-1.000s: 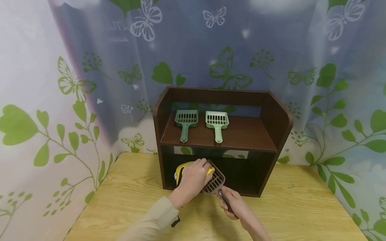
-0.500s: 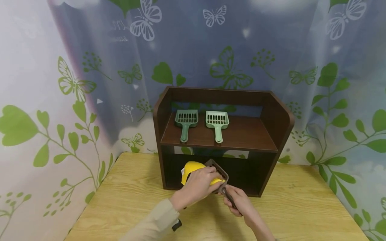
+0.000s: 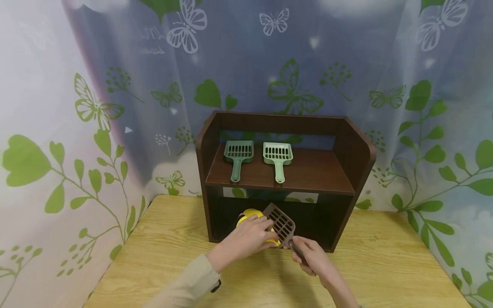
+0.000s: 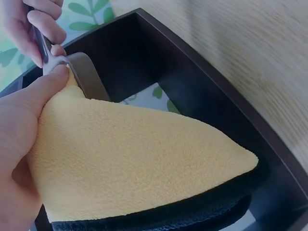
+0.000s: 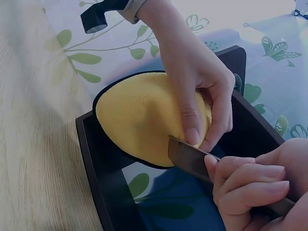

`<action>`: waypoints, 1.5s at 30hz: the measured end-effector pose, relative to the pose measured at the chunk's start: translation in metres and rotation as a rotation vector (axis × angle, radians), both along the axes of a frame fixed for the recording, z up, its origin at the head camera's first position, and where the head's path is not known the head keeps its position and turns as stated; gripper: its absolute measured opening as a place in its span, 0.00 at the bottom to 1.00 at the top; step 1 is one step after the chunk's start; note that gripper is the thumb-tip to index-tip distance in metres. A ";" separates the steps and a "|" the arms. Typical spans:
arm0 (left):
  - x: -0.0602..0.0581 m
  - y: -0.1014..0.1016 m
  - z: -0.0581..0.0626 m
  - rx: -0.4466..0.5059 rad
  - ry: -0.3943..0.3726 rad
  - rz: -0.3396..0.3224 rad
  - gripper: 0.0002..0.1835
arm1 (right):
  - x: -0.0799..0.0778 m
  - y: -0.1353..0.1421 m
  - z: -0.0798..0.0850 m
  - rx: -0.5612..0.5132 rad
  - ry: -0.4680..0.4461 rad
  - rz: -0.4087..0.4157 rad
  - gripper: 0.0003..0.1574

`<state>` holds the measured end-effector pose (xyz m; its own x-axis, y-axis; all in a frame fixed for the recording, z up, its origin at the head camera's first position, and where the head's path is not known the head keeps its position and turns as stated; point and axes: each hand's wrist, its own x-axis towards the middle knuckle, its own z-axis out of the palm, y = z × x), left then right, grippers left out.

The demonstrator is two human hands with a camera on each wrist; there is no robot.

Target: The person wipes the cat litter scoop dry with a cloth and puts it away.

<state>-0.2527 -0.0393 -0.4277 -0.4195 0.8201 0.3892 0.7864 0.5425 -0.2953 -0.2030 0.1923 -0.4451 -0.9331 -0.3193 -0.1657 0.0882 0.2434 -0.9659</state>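
My right hand (image 3: 313, 259) grips the handle of a brown slotted litter scoop (image 3: 283, 222), held in front of the shelf's lower opening. Its head tilts up and to the left. My left hand (image 3: 246, 237) holds a yellow fleecy cleaning cloth (image 4: 134, 159) with black edging, gathered between thumb and fingers. In the right wrist view the yellow cloth (image 5: 139, 118) meets the edge of the scoop head (image 5: 190, 159). The left thumb (image 4: 50, 84) lies by the base of the scoop's head. Much of the cloth is hidden behind the left hand in the head view.
A dark brown two-tier shelf (image 3: 331, 173) stands on the wood-grain table (image 3: 385, 256). On its upper tier lie a dark green scoop (image 3: 238, 156) and a light green scoop (image 3: 278, 158). Behind hangs a curtain (image 3: 239, 51) printed with leaves and butterflies.
Both hands and the scoop have shifted slightly right over the second. The left hand with the cloth moved right across the scoop head, then back left, uncovering more of the slots.
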 end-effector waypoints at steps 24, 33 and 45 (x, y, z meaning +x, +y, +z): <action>-0.027 -0.045 -0.012 0.398 0.066 0.204 0.10 | 0.006 0.008 -0.004 -0.068 -0.050 0.013 0.33; -0.021 -0.045 -0.013 0.774 -0.445 0.303 0.12 | 0.006 -0.001 -0.002 -0.151 -0.029 0.009 0.34; -0.032 -0.047 -0.021 1.049 -1.068 0.155 0.22 | 0.007 -0.016 -0.007 -0.164 -0.044 0.052 0.31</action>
